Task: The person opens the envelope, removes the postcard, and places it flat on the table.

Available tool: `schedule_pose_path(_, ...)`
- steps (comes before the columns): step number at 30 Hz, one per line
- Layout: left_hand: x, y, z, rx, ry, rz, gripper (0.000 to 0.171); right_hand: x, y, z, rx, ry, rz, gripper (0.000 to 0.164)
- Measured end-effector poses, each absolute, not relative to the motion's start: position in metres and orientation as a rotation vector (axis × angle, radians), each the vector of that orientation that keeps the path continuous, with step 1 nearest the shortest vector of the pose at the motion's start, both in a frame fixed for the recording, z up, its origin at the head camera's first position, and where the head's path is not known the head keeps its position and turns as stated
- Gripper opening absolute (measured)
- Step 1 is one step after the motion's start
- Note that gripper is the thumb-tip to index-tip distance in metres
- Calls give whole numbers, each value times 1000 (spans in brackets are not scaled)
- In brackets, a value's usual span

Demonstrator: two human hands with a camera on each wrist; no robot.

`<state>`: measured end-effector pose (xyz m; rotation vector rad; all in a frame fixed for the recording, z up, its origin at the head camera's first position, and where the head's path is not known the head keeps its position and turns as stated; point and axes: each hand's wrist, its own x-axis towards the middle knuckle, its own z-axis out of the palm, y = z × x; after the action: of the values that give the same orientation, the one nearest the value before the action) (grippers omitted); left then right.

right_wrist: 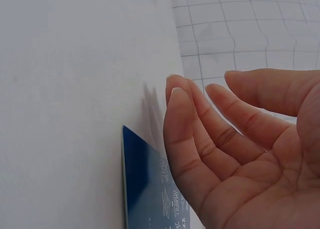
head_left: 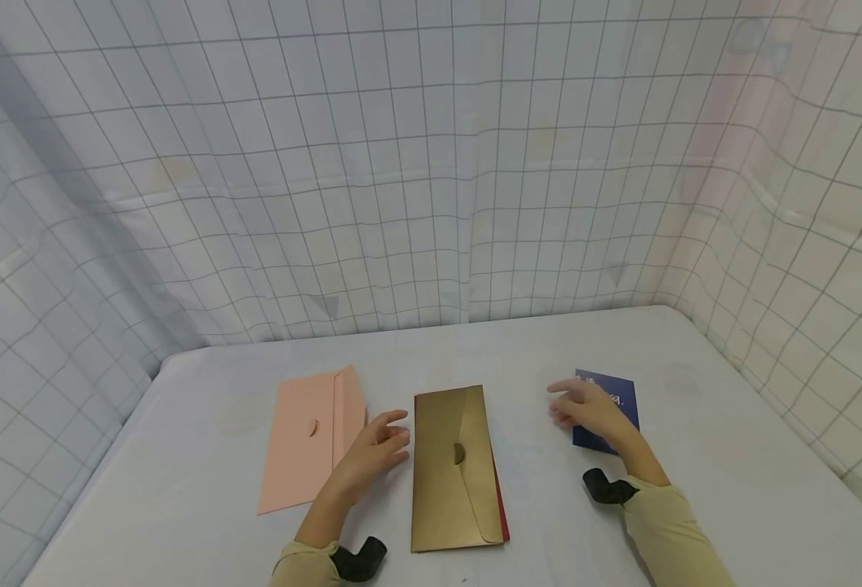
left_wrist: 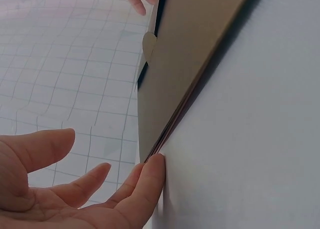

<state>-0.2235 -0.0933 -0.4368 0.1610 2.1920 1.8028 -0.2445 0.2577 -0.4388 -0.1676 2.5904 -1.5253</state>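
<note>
A gold envelope [head_left: 438, 481] with a round closure tab lies in the middle of the table, and a red edge [head_left: 502, 501] shows from under its right side. My left hand [head_left: 367, 459] is at the gold envelope's left side, its fingertips right at the edge in the left wrist view, thumb held apart. Left of that hand, partly behind it, lies a pink envelope [head_left: 294, 448] with its flap folded out to the right. My right hand [head_left: 598, 412], fingers loosely bent and holding nothing, hovers over a dark blue card [right_wrist: 140, 174] with pale lettering and hides part of it.
The white table [head_left: 203, 424] has its far edge against a white gridded curtain [head_left: 431, 204], which also hangs along both sides. Black straps with stubby mounts [head_left: 360, 561] sit on both wrists, over light yellow sleeves [head_left: 676, 530].
</note>
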Motion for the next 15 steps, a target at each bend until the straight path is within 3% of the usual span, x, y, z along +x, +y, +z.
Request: schedule_pose_path(15,-224,-91,-438,162,2163,1815,43,-247,245,-442,-207,2519,-1559,35)
